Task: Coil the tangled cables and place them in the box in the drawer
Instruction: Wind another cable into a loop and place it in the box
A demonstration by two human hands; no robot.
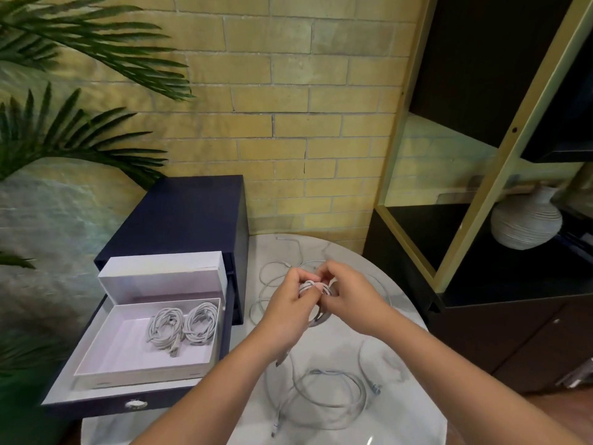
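Observation:
Over the round white marble table [410,342], my left hand [288,303] and my right hand [349,293] both grip a small coil of white cable [313,285] between their fingertips. More white cable lies loose on the table behind the hands [272,274] and in a wide loop nearer to me [330,393]. To the left, a navy drawer [96,403] stands pulled out with an open white box [109,354] inside. Two coiled white cables [183,322] lie side by side in that box.
The box's white lid [163,277] leans upright at the back of the drawer, against the navy cabinet [192,213]. A palm plant [64,130] overhangs the left. A dark shelf unit [481,284] with a white ribbed vase [526,220] stands on the right.

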